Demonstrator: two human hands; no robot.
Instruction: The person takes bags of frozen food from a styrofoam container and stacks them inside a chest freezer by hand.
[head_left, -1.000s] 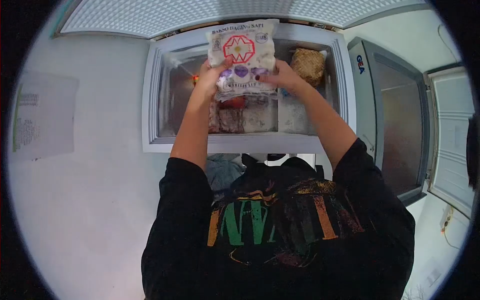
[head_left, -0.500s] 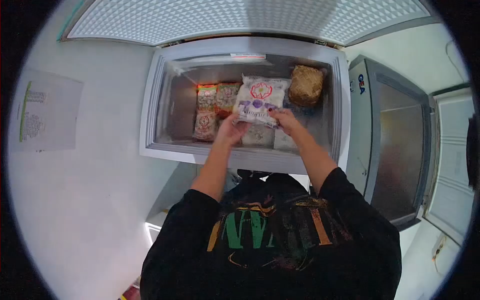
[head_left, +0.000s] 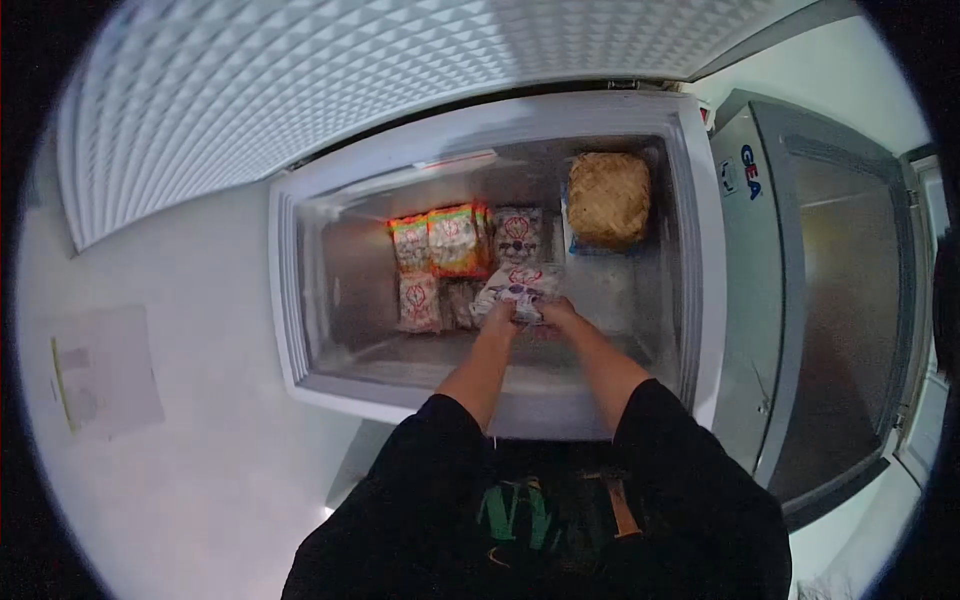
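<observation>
Deep inside the chest freezer point(head_left: 290, 310), both my hands grip a white plastic food bag point(head_left: 518, 280) printed with a red flower emblem. My left hand point(head_left: 501, 318) is closed on the bag's near left edge, and my right hand point(head_left: 558, 312) on its near right edge. Just beyond it lies a similar white bag point(head_left: 517, 236). To the left are orange-edged bags point(head_left: 452, 240) of small pale pieces and a smaller bag with a red emblem point(head_left: 419, 302). What fills the bags cannot be made out.
A brown wrapped bundle point(head_left: 608, 198) sits in the freezer's far right corner. The freezer's patterned lid point(head_left: 330, 110) stands raised behind. On the right is a grey GEA appliance point(head_left: 770, 290), and on the left a white wall with a paper sheet point(head_left: 105, 370).
Both hands have lowered the held bag deeper into the freezer, toward its near side. The bag now tilts away. My view has moved closer and turned, uncovering another white bag behind.
</observation>
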